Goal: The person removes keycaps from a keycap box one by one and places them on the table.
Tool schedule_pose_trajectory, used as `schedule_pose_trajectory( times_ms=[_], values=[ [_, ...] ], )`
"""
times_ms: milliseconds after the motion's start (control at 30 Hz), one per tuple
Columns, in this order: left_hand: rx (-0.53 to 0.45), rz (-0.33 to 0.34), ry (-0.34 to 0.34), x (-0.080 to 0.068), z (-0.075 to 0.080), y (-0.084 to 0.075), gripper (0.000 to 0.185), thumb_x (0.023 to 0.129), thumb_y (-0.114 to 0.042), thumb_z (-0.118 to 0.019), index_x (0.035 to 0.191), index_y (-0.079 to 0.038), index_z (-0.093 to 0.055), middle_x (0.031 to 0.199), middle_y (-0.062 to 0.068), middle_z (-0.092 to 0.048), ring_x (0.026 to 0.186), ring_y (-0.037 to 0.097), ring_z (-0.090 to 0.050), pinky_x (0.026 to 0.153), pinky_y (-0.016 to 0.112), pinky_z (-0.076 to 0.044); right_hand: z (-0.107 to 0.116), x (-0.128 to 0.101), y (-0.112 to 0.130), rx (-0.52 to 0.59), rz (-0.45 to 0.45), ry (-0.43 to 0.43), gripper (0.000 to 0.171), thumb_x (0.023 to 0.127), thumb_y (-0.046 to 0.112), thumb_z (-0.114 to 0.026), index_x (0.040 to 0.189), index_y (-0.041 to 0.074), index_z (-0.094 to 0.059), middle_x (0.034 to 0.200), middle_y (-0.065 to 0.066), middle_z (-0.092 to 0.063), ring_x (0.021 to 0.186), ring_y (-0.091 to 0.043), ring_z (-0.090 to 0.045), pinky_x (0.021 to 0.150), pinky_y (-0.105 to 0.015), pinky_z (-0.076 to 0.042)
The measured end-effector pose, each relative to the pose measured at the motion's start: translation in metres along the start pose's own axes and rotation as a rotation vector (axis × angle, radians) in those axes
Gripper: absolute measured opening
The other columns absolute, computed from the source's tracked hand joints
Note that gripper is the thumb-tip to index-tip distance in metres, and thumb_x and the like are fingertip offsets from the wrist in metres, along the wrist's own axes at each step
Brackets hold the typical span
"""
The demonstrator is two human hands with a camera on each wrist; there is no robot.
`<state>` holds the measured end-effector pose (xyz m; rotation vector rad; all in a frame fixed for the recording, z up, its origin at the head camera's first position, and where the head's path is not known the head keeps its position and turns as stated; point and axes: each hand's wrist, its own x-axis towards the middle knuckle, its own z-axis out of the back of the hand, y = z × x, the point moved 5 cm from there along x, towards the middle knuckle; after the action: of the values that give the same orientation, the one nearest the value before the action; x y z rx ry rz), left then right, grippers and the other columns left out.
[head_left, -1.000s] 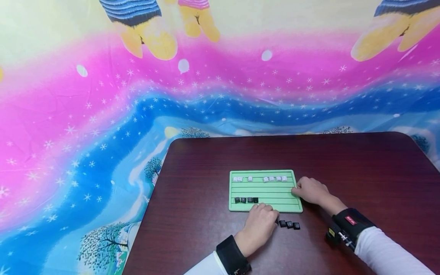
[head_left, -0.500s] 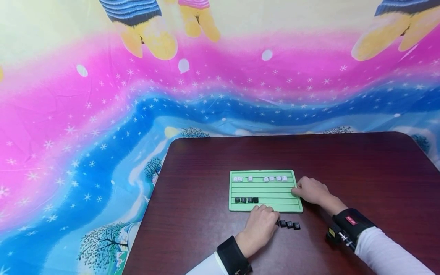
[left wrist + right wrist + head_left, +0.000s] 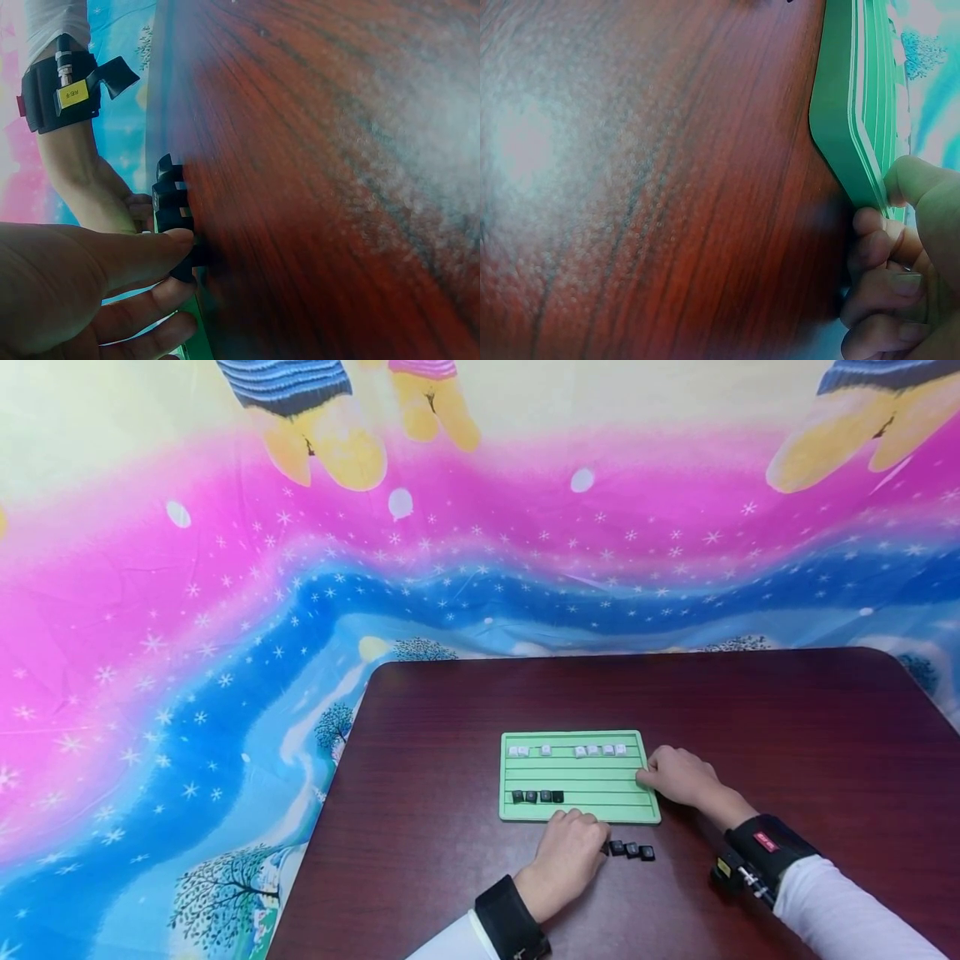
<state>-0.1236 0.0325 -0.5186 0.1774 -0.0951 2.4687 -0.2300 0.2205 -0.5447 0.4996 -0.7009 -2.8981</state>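
On the table lies a light green board (image 3: 577, 774) with raised parallel ridges. My left hand (image 3: 566, 856) is just in front of its near edge. In the left wrist view, thumb and finger pinch a black keycap (image 3: 183, 271) at the end of a short row; the hand hides most of it from the head view. Beside it sit several loose black keycaps (image 3: 632, 850) on the tabletop. My right hand (image 3: 678, 775) holds the board's right edge, thumb on top and fingers curled against the side.
White keycaps (image 3: 593, 750) stand along the board's far ridge, with gaps between some. Several black keycaps (image 3: 531, 797) line the left part of a near ridge. Beyond the dark red wooden table (image 3: 427, 735) hangs a colourful printed cloth (image 3: 480, 543).
My left hand has shifted very slightly to the right, toward the loose black keycaps. The right hand and the board stay where they were.
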Motion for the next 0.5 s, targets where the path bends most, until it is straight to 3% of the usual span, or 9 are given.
schedule_pose_trajectory(
  times_ms=[500],
  values=[
    [0.011, 0.006, 0.009, -0.0014, 0.0026, 0.0007, 0.020, 0.079, -0.044, -0.084, 0.085, -0.029, -0.071, 0.077, -0.015, -0.064, 0.069, 0.003, -0.056, 0.060, 0.020, -0.030, 0.0014, -0.0018, 0.0020, 0.012, -0.001, 0.021, 0.041, 0.090, 0.027, -0.059, 0.054, 0.021, -0.041, 0.051, 0.008, -0.030, 0.047, -0.010, -0.028, 0.049, -0.025, -0.020]
  ],
)
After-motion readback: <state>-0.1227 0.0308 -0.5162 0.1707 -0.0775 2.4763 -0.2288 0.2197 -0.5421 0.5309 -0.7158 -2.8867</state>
